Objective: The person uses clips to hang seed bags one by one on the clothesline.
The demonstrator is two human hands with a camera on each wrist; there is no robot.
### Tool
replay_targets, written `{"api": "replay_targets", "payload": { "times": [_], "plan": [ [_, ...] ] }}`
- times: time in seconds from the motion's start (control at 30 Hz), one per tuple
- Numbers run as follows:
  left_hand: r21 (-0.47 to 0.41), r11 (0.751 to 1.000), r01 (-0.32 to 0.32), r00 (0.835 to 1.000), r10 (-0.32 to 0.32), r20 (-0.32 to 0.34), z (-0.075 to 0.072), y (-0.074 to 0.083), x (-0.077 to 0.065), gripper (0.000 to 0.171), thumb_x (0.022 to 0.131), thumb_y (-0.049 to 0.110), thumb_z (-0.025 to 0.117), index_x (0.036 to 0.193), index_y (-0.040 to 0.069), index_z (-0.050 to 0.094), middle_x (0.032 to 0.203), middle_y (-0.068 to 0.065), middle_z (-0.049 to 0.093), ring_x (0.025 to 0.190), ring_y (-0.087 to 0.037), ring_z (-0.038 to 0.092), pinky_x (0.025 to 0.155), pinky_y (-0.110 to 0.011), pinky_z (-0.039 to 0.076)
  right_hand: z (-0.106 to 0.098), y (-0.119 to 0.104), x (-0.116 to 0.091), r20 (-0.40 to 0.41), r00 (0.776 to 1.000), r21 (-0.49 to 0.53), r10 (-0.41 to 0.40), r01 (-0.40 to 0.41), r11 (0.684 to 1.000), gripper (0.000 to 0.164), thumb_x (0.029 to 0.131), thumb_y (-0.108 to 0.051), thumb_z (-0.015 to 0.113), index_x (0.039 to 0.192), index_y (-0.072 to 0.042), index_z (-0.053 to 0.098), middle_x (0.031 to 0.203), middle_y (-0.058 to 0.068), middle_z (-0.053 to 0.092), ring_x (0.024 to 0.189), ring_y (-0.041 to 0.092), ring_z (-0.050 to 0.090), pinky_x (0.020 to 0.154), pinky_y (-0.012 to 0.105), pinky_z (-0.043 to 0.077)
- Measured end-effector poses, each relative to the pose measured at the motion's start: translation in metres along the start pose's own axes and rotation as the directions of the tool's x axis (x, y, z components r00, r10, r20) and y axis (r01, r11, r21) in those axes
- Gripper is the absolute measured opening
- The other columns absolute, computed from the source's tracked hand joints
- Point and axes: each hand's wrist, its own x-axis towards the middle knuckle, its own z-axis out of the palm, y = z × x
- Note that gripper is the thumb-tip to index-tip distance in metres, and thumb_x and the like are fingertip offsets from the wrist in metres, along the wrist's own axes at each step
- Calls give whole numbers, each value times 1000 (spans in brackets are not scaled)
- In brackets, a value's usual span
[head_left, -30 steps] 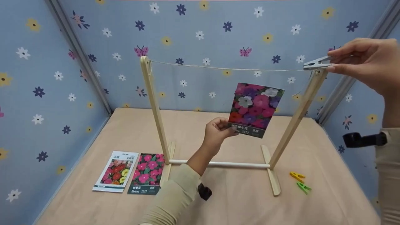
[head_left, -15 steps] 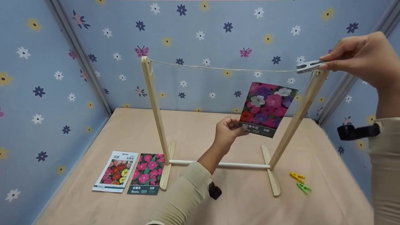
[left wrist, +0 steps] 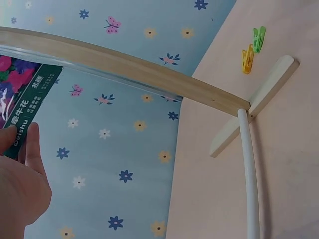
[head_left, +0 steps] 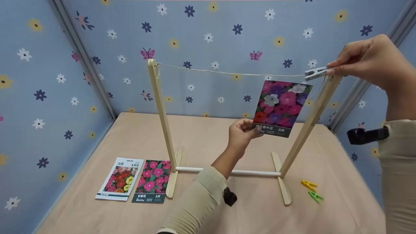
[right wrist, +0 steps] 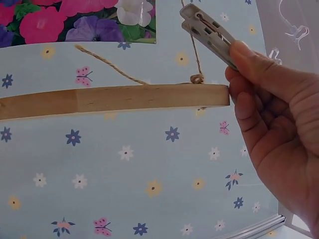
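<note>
My left hand (head_left: 241, 134) pinches the lower left corner of a seed packet (head_left: 282, 105) printed with pink, purple and white flowers. The packet stands nearly upright, its top edge a little below the string (head_left: 227, 71). In the left wrist view, its dark green band (left wrist: 31, 107) shows beside my thumb. My right hand (head_left: 369, 61) pinches a grey clothespin (head_left: 316, 73) by its handle end, near the top of the right wooden post (head_left: 313, 120). In the right wrist view, the clothespin (right wrist: 209, 34) overlaps the string close to its knot (right wrist: 197, 78); whether it grips the string I cannot tell.
Two more flower packets lie at the left: a white-bordered packet (head_left: 119, 178) and a pink-flowered packet (head_left: 152, 180). The left post (head_left: 161, 113) and a white crossbar (head_left: 253, 173) complete the stand. A yellow clothespin (head_left: 308, 185) and a green clothespin (head_left: 315, 196) lie at the right.
My left hand has carried the packet right and slightly up, closer to the string's right end. My right hand has shifted left and a little down, and the clothespin's tip has narrowed.
</note>
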Motion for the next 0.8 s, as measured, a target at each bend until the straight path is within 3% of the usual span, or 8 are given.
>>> {"api": "replay_targets", "payload": {
  "times": [0.3, 0.5, 0.8],
  "plan": [
    [-10, 1000, -1, 1000, 1, -3, 9, 0, -2, 19, 77, -22, 66, 88, -6, 63, 79, -8, 67, 75, -18, 68, 73, -40, 60, 3, -8, 3, 51, 999, -111, 9, -4, 994, 7, 85, 5, 70, 79, 4, 74, 72, -12, 66, 66, 4, 61, 67, 6, 49],
    [-19, 1000, -14, 1000, 14, 11, 14, 1, -2, 20, 77, -22, 66, 89, -8, 62, 80, -8, 67, 77, -17, 68, 74, -39, 59, 5, -12, 4, 80, 997, -188, 21, -6, 982, 7, 85, 4, 71, 78, 2, 73, 74, -3, 68, 65, 3, 60, 65, 5, 48],
    [-18, 999, -31, 999, 32, 28, 15, 1, -4, 18, 77, -21, 67, 90, -9, 62, 82, -13, 67, 76, -20, 68, 74, -40, 59, 6, -14, 2, 109, 993, -180, 54, -34, 983, 6, 87, -1, 71, 82, 1, 75, 76, -4, 68, 67, 5, 60, 65, 5, 48]
  ]
}}
